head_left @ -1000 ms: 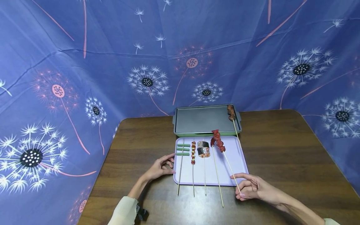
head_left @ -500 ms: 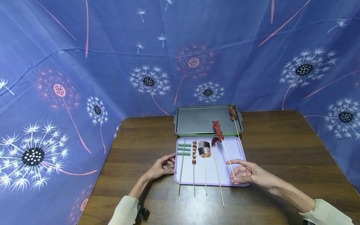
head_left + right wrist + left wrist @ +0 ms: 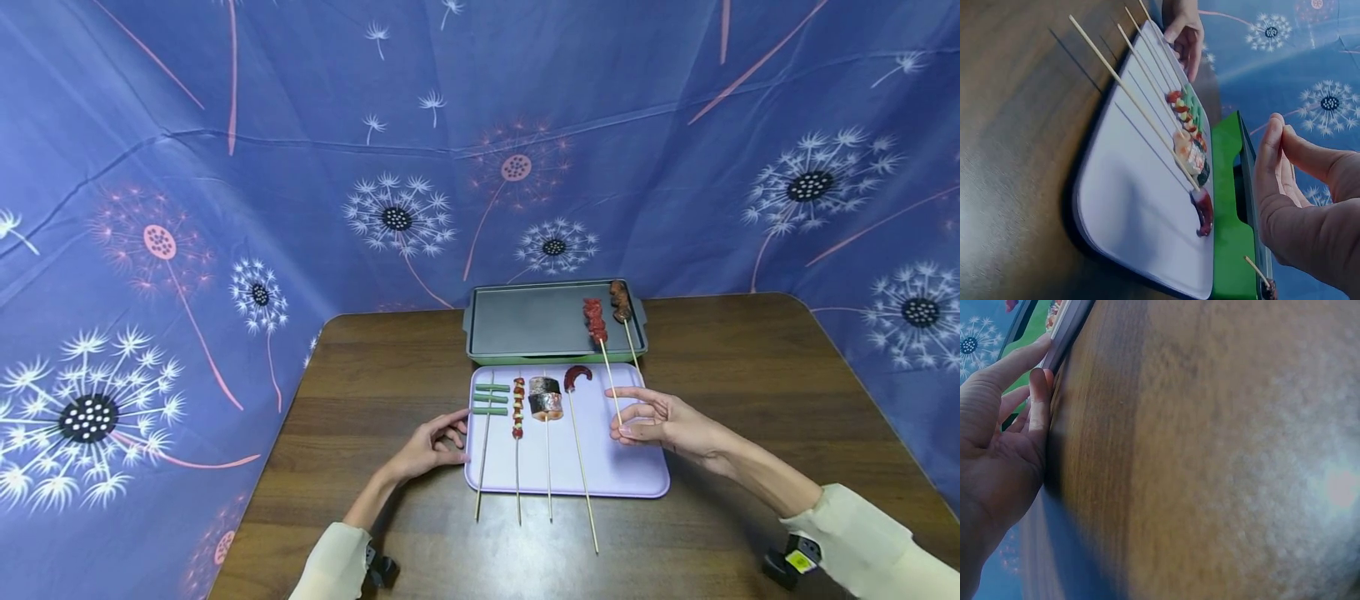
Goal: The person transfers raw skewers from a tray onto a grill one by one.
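My right hand (image 3: 648, 423) pinches the lower end of a wooden stick whose red meat skewer (image 3: 594, 320) overlaps the right part of the grey griddle pan (image 3: 525, 321). In the right wrist view the same hand (image 3: 1297, 181) has thumb and finger together, the held stick hidden. My left hand (image 3: 427, 448) touches the left edge of the lilac tray (image 3: 622, 479) with index finger and thumb. On the tray lie a green vegetable skewer (image 3: 491, 399), a red-and-yellow skewer (image 3: 517, 407), a fish-like skewer (image 3: 545, 397) and a curled dark-red skewer (image 3: 576, 377).
A browned meat skewer (image 3: 620, 302) lies at the griddle's right end, its stick reaching over the front rim. The tray stands right before the griddle's green base (image 3: 1229, 212) on the wooden table (image 3: 360, 367). A blue dandelion-print cloth (image 3: 465, 83) hangs behind.
My right hand has carried the red meat skewer forward, from over the tray to the griddle, beside the browned one. The left hand stays at the tray edge.
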Available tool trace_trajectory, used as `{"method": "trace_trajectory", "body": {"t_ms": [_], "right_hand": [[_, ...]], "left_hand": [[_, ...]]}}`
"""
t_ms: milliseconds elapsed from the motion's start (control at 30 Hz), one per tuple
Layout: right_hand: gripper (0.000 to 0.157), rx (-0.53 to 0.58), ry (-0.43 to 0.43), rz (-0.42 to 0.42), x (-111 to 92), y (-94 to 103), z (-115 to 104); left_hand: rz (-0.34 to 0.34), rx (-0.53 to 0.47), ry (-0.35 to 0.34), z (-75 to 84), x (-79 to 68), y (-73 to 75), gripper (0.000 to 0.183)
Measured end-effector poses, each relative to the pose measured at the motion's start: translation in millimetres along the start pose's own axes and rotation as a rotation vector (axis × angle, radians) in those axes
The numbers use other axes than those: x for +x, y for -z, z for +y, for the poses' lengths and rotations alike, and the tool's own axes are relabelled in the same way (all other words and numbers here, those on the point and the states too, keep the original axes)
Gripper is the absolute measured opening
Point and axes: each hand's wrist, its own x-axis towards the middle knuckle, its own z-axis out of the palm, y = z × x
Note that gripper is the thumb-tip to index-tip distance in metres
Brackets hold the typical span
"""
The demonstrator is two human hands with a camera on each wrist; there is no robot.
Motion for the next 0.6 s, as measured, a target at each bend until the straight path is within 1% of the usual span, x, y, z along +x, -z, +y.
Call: {"method": "trace_trajectory", "body": {"t_ms": [100,233,400,600], "right_hand": [[0.074,-0.018,-0.028,0.030,6,3.5,-4],[0.076,-0.031,-0.050,0.057,13,7.8,-7],[0.069,-0.020,-0.039,0.076,21,11.3,-8],[0.073,-0.040,-0.050,0.108,29,13.9,-10]], "left_hand": [[0.004,0.001,0.007,0.8,-0.5,-0.4,0.078],[0.005,-0.005,0.001,0.6,-0.7,-1.1,0.079],[0.010,-0.004,-0.021,0.7,-0.9,-2.1,0.079],[0.010,0.002,-0.020,2.4,-1.4,-1.7,0.079]]}}
